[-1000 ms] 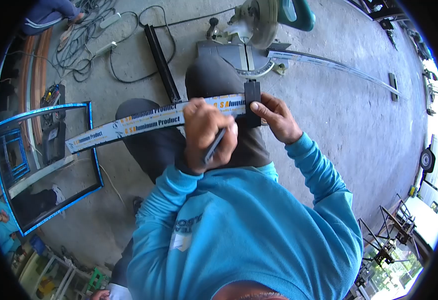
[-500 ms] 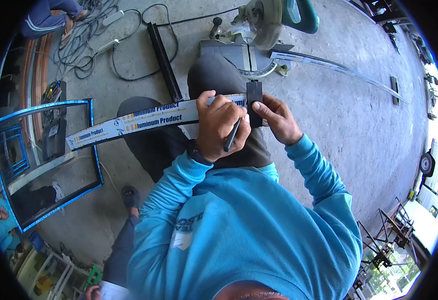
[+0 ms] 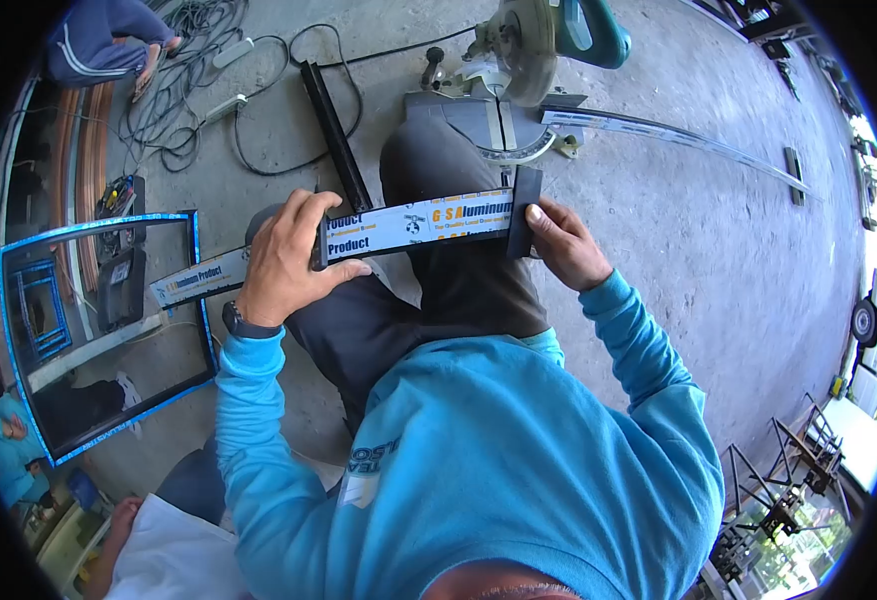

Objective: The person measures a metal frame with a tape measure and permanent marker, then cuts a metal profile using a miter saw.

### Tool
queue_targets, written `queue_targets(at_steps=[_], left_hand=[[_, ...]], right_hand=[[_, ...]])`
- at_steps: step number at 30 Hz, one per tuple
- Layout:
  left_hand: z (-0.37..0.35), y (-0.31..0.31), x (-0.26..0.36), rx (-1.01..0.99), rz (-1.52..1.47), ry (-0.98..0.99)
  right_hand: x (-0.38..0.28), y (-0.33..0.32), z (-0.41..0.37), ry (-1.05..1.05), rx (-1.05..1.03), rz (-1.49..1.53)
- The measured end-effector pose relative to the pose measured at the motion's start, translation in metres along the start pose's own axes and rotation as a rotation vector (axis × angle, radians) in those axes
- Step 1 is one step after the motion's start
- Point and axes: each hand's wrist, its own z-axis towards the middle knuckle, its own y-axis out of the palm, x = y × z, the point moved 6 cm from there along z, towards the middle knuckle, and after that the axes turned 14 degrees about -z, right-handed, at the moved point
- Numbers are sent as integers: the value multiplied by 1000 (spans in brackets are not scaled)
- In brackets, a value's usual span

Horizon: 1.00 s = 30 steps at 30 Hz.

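Note:
A long aluminum profile (image 3: 464,217) with printed white protective film lies across my raised knee. My left hand (image 3: 281,255) is closed around it, thumb on the near edge and fingers over the far edge. A narrow dark strip crosses the film beside that thumb; what it is I cannot make out. My right hand (image 3: 571,245) pinches a short black block (image 3: 526,213), set crosswise against the profile's right end. The profile's left part (image 3: 199,277) shows beyond my left hand.
A miter saw (image 3: 519,90) stands ahead, with another filmed profile (image 3: 659,140) to its right. A black bar (image 3: 336,135) and tangled cables (image 3: 184,90) lie on the floor. At left is a blue-edged frame (image 3: 109,427). People sit at upper left and lower left.
My left hand has moved left along the profile, from near the block to a wide grip around it. The black block has tilted and shifted slightly right. A white-clothed person appears at lower left.

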Motion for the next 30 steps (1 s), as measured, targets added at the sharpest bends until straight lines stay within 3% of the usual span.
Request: queue_targets(at_steps=[7,10,13,14,16,18,21,25,26,28,29,30], left_hand=[[-2,0,-9,-19,89,79],[13,-51,20,270,198,214],[25,-140,93,559,199,551],[30,-165,108,531,231,461],[38,-211,143,684,-38,579],[50,-242,173,878,2,625],[60,-263,188,942,-389,866],[50,-249,137,874,-907,615],[42,-232,120,878,-1220,524],[31,-195,62,968,-1365,429],[23,-176,21,1108,-1415,304],[8,-162,3,1023,-1438,330]], right_hand=[[14,-16,-16,-51,134,314],[21,-38,-16,-162,158,335],[-8,-23,-21,-260,101,163],[-12,-18,-20,-290,136,113],[-31,3,-7,-403,55,-11],[-55,20,-9,-517,53,-57],[-79,38,-12,-675,36,-239],[-73,9,-20,-736,151,-450],[-82,19,-23,-726,137,-321],[-96,26,-35,-706,75,-135],[-81,17,-33,-605,146,-4],[-85,26,-29,-683,-61,111]])
